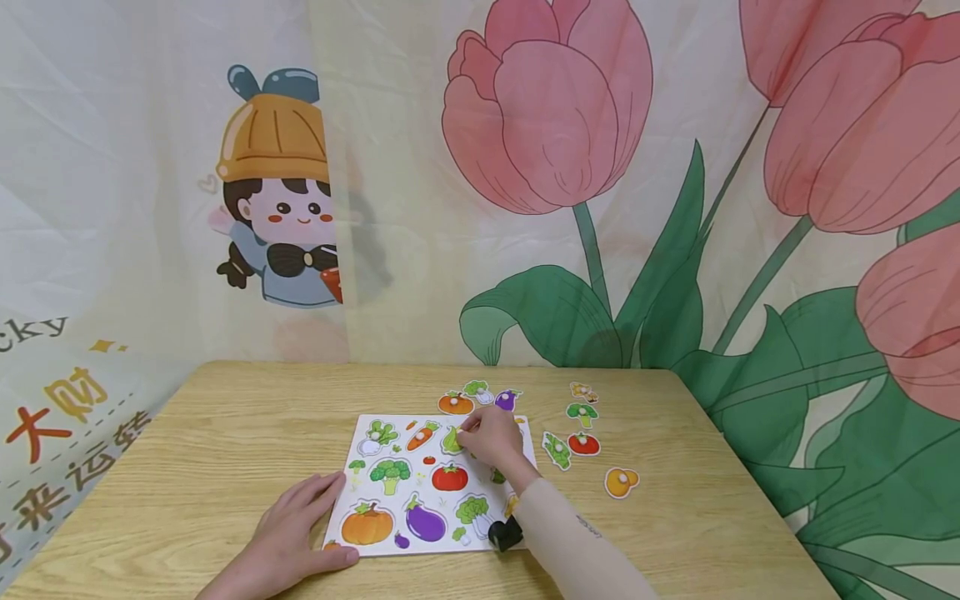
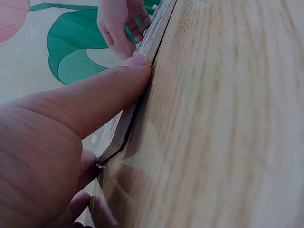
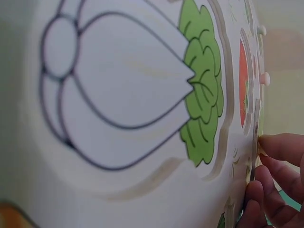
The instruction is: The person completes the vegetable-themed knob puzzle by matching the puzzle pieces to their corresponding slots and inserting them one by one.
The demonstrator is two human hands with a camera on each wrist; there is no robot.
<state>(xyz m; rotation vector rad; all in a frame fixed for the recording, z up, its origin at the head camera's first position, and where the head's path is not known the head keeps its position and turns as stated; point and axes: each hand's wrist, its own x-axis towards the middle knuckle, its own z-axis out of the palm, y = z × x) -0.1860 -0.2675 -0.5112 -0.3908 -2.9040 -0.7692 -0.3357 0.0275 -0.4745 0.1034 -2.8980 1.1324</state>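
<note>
A white wooden peg puzzle board with vegetable pictures lies on the table. My left hand rests at its lower left corner, thumb along the front edge and fingers at the left side. In the left wrist view the straight thumb touches the board's edge. Over the upper part of the board, my right hand pinches a light green, gourd-shaped puzzle piece between thumb and finger. In the right wrist view a bok choy picture fills the foreground, and only a sliver of the pinched piece shows.
Loose pieces lie behind and right of the board: a pumpkin, a leafy cabbage, an eggplant, a broccoli, a tomato, a green leafy piece and a round orange piece. A printed curtain hangs behind the table.
</note>
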